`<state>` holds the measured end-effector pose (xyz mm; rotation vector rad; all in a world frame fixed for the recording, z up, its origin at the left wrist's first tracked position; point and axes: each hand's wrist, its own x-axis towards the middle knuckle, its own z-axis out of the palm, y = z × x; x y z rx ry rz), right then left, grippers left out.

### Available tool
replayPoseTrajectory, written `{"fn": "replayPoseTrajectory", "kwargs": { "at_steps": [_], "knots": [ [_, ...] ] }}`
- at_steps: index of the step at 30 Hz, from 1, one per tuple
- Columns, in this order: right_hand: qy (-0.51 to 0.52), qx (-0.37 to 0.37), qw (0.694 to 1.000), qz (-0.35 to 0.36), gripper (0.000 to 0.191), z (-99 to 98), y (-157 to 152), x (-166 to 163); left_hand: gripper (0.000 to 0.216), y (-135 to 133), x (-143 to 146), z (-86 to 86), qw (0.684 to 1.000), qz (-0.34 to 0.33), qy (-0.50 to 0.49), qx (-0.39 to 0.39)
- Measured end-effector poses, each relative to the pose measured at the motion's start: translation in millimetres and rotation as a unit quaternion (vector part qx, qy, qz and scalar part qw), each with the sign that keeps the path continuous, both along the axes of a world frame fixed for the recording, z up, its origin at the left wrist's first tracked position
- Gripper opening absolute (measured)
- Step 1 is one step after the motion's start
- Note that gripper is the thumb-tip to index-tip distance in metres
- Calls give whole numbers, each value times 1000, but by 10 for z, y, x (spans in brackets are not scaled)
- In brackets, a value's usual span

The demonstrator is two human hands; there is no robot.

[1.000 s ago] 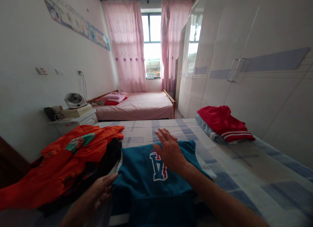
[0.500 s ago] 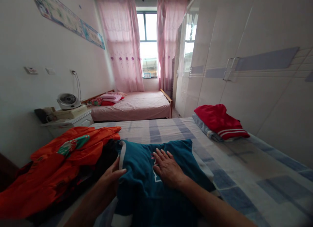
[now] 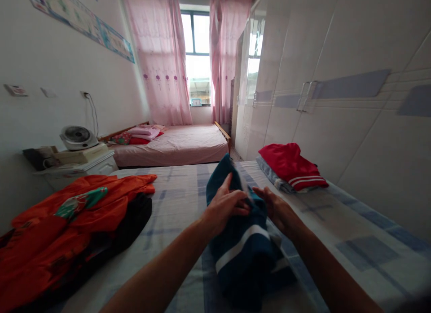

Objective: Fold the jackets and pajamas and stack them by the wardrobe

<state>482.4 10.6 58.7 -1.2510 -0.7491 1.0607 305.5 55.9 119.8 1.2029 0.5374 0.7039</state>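
A teal sweatshirt (image 3: 232, 241) with white bands lies folded into a narrow bundle on the bed, its far corner standing up. My left hand (image 3: 227, 205) is closed over the upper part of the bundle, its index finger stretched along the cloth. On the right side, my right hand (image 3: 281, 212) has its fingertips bent over the sweatshirt's edge; its thumb is hidden and the fingers are slightly blurred. To the left lies an orange garment (image 3: 84, 223) with a green print, spread over black cloth (image 3: 138, 218).
The bed's sheet (image 3: 175, 200) is white with blue-grey checks. A red folded garment (image 3: 289, 165) rests on grey clothing (image 3: 269, 171) at the far right. Beyond stand a pink bed (image 3: 188, 142), a fan (image 3: 79, 137) on a bedside cabinet (image 3: 97, 162), and a white wardrobe (image 3: 313, 138).
The sweatshirt, wide and flat before, is now folded narrow and lies further right. My left hand has moved right onto it; my right hand has shifted from its front to its right edge.
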Motion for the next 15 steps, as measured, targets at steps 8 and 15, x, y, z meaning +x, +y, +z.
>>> {"fn": "replayPoseTrajectory", "kwargs": {
  "at_steps": [8, 15],
  "knots": [
    [-349, 2, 928, -126, 59, 112, -231, 341, 26, 265, -90, -396, 874, 117, 161, 442],
    [-565, 66, 822, -35, 56, 234, 63, -139, 38, -25, -596, -644, 736, 40, 237, 632]
  ]
}}
